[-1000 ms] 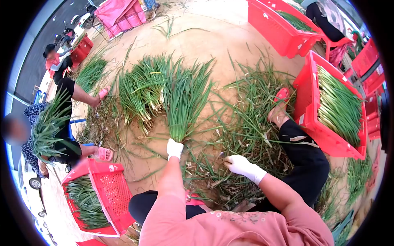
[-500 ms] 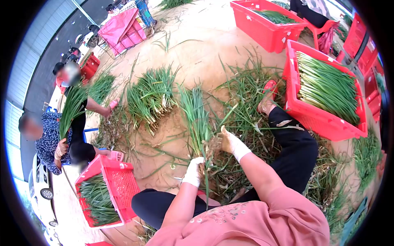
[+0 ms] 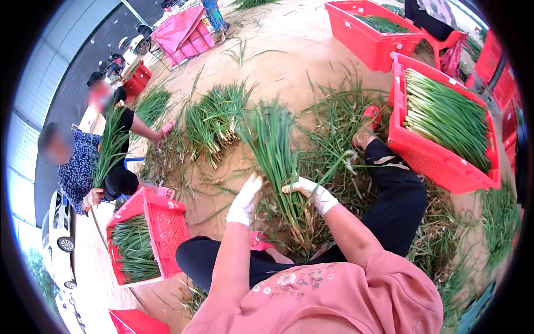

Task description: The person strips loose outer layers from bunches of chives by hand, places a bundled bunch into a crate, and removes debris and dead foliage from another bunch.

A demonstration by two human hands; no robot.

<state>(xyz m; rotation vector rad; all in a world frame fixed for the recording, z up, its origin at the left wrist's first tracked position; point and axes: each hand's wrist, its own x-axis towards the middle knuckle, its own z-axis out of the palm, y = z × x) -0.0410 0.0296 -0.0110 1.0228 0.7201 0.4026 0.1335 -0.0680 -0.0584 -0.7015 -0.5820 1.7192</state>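
Observation:
My right hand (image 3: 309, 192), in a white glove, is closed around a bunch of green onions (image 3: 276, 153). Its leaves fan out away from me, and the tangled root ends hang toward my lap. To the left of the bunch, my white-gloved left hand (image 3: 246, 201) has its fingers stretched upward beside the stems, partly turned from view. A pile of green onions (image 3: 216, 119) lies on the ground beyond. Loose leaves and trimmings (image 3: 342, 145) are heaped around my right foot.
A red crate (image 3: 445, 179) packed with green onions stands at right, and another red crate (image 3: 374, 53) stands behind it. At left is a red crate (image 3: 169, 234) with greens. A person in a patterned top (image 3: 80, 153) holds a leafy bunch. A pink-covered cart (image 3: 181, 36) stands farther back.
My left hand has come off the lower stems and moved up and left. My right hand has closed on the bunch, which now sits nearer to me with its roots lower.

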